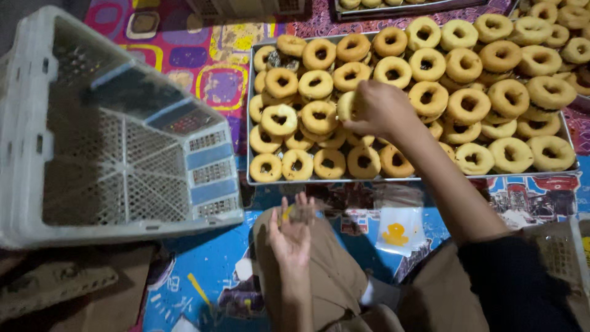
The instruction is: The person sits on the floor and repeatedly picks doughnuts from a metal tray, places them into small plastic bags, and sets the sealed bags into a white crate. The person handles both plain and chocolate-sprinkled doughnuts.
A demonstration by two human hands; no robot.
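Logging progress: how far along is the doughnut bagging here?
Done: nothing packed is visible; the white crate looks empty. In hand: right hand lifts a doughnut off the tray; left hand holds a clear bag. Left: the tray remains nearly full.

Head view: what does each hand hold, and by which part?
The right hand grips a doughnut by its edge, above the metal tray. The left hand seems to hold a thin clear plastic bag; the exact hold is too blurred to tell.

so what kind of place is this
Probably a small home bakery's packing spot on the floor: a metal tray heaped with ring doughnuts, a white plastic crate, a clear bag on a colourful mat.
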